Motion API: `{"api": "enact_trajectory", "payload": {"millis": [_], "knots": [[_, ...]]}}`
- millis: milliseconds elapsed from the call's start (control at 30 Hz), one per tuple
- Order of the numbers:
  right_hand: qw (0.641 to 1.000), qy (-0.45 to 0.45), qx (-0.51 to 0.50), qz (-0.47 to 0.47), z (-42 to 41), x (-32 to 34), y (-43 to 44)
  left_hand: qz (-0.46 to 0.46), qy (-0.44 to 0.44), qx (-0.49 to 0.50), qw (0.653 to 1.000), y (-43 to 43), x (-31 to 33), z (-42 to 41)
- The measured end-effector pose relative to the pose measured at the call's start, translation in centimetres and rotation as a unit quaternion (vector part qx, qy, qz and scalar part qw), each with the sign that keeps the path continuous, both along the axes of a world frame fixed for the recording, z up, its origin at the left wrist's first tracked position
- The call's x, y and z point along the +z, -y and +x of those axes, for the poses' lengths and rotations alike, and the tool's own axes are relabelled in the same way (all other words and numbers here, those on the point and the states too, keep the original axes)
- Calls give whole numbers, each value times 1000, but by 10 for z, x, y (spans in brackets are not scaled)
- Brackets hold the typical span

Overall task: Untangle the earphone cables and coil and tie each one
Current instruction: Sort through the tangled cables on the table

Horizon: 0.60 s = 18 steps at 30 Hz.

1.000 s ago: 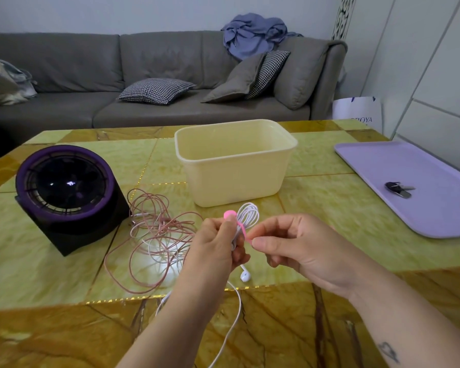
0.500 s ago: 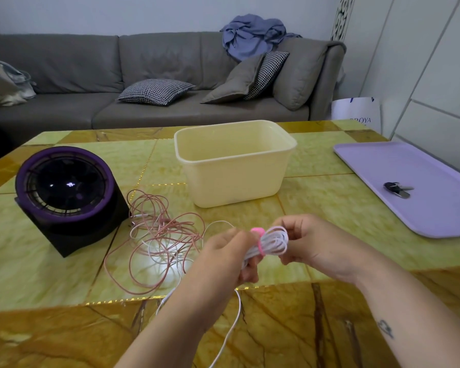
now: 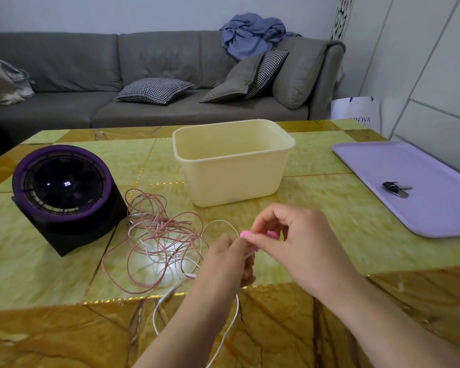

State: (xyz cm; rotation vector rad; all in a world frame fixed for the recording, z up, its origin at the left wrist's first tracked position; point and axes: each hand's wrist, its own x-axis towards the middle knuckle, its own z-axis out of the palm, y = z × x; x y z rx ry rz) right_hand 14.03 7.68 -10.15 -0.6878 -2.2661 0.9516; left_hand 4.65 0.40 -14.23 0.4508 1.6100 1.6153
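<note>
Right hand (image 3: 298, 245) comes over the top now. Half a second back the white coil was showing plainly between the two hands; now those fingers cover almost all of it, and only slivers of the pink tie (image 3: 246, 233) peek out at the knuckles.

From the head camera, both hands work low over the table (image 3: 329, 208), just in front of the cream bin (image 3: 231, 168). The left hand (image 3: 225, 261) is curled tight, pinching the bundled part of the white earphone cable (image 3: 235, 314); a short white stub shows just beneath the right fingertips. The right thumb and forefinger are nipping the pink tie, so both hands are clamped on something.

The bundle itself sits in the meeting point of the two hands, and I judge its long axis to run roughly side to side, from the left pinch across to the right fingers, though most of it is hidden. The tie crosses that axis on the right hand's side, so the right hand is the nearer one for cinching it. A loose white tail drops from under the left hand towards the person.

Further left on the table, the pink cable (image 3: 154, 235) lies in a loose tangle, not yet coiled, with white strands still threaded through it.
</note>
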Motion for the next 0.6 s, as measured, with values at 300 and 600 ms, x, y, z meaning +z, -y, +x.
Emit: {"api": "enact_trajectory", "payload": {"millis": [300,600], "knots": [[998,-11,55,36,-4,-11,11,163,262,52,950,-2,5,-6],[964,-65,86,-242,0,2,-17,223,273,-17,936,10,21,-16]]}}
